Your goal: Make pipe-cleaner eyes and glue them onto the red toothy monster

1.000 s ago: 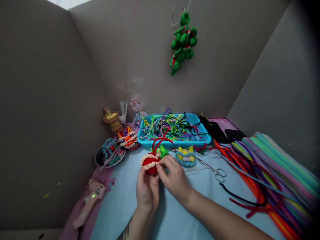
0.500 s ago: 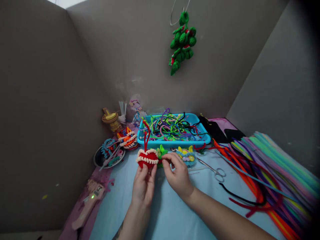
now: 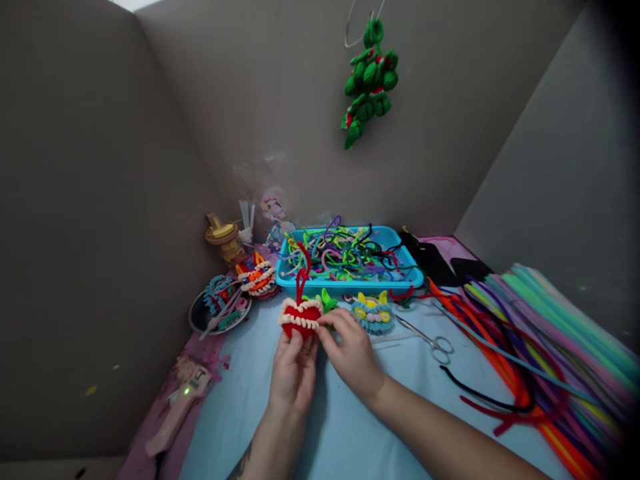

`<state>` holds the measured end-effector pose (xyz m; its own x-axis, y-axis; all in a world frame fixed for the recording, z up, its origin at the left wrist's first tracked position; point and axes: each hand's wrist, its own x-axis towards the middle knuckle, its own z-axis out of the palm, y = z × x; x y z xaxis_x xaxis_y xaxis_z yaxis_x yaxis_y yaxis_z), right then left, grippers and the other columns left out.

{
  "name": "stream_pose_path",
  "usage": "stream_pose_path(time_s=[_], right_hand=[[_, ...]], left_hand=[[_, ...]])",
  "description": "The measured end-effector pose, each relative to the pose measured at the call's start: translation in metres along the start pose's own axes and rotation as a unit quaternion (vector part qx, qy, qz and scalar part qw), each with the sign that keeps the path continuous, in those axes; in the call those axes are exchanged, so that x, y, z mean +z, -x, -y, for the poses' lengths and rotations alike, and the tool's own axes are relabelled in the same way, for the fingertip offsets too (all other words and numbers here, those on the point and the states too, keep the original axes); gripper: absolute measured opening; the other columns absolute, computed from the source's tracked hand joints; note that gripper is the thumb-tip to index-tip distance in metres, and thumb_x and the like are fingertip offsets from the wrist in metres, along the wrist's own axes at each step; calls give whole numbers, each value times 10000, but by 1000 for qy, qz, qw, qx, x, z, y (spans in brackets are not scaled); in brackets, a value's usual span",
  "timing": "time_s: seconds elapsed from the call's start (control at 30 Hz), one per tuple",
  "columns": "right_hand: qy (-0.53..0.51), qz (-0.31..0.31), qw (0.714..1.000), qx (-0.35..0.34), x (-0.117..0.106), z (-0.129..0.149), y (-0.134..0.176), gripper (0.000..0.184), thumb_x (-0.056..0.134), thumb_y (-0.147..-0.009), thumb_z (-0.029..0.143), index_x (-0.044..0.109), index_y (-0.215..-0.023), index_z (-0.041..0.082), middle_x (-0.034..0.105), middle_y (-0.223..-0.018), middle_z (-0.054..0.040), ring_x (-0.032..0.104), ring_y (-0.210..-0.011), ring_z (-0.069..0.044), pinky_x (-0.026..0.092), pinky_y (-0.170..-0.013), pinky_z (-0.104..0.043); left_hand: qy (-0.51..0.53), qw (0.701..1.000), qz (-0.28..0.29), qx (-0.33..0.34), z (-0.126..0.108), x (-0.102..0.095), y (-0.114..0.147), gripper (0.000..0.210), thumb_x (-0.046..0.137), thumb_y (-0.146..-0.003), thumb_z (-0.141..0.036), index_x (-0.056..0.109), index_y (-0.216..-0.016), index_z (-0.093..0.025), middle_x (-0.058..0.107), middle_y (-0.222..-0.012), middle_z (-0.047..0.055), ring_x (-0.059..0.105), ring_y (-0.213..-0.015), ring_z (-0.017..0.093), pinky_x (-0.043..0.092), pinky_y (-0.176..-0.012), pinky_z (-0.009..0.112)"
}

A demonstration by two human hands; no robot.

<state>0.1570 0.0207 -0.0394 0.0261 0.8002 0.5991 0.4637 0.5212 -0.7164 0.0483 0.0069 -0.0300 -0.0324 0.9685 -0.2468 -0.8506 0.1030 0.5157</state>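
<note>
My left hand holds a red pipe-cleaner heart ornament from below, thumb across its front. Cream curly trim runs along the heart's top and across its middle, and a red pipe-cleaner stem stands up from the top. At the heart's right edge, the fingers of my right hand pinch the end of the cream trim; the fingertips partly cover that spot. Just behind my right fingers a bright green fuzzy piece is partly hidden. Close by on the right lies a blue and yellow pipe-cleaner figure.
A blue tray of pipe-cleaner scraps stands behind. Scissors and bundled pipe cleaners lie right. At left are a metal bowl, an orange figure and a glue gun with a lit green light. A green ornament hangs above.
The heart and my left hand have moved slightly right. My right fingers now meet the heart's right edge, where before they were a little apart from its trim.
</note>
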Motion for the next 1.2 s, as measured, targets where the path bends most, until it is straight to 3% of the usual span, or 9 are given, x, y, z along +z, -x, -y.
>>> stream_pose_path(time_s=[0.3, 0.47, 0.77, 0.97, 1.2], right_hand=[[6, 1, 1000, 15, 2, 0, 3, 99, 525, -839, 131, 592, -835, 203, 606, -835, -51, 581, -831, -201, 483, -747, -332], [-9, 10, 1000, -17, 3, -1, 4, 106, 536, -840, 133, 605, -875, 206, 630, -860, -55, 583, -857, -205, 488, -767, -348], [-48, -53, 996, -52, -5, 4, 2, 129, 536, -830, 122, 613, -876, 214, 568, -848, -47, 575, -826, -186, 511, -714, -325], [-51, -33, 996, -60, -3, 4, 1, 119, 575, -825, 136, 638, -871, 226, 532, -892, -46, 561, -848, -182, 505, -750, -336], [-43, -29, 998, -46, -2, 5, 2, 115, 535, -841, 117, 604, -840, 209, 529, -878, -47, 553, -834, -178, 493, -747, -331]], left_hand=[[-24, 999, 23, 29, 2, 6, 7, 440, 754, -704, -166, 627, -1120, -230, 702, -1057, 64, 667, -921, 163, 489, -910, 288], [-24, 999, 16, 31, 0, 1, 3, 502, 762, -692, -159, 606, -1164, -224, 696, -1069, 69, 666, -925, 172, 504, -862, 271], [23, 999, -30, 5, -5, -5, -6, 444, 661, -790, -141, 568, -1213, -243, 704, -1073, 72, 684, -895, 187, 526, -831, 314], [16, 999, -43, -12, -4, -1, -4, 171, 591, -832, -121, 674, -975, -165, 738, -932, 71, 698, -795, 158, 551, -745, 253], [22, 1000, -2, -5, 2, -1, -1, 166, 709, -742, -143, 681, -903, -169, 735, -883, 51, 691, -839, 170, 543, -781, 259]])
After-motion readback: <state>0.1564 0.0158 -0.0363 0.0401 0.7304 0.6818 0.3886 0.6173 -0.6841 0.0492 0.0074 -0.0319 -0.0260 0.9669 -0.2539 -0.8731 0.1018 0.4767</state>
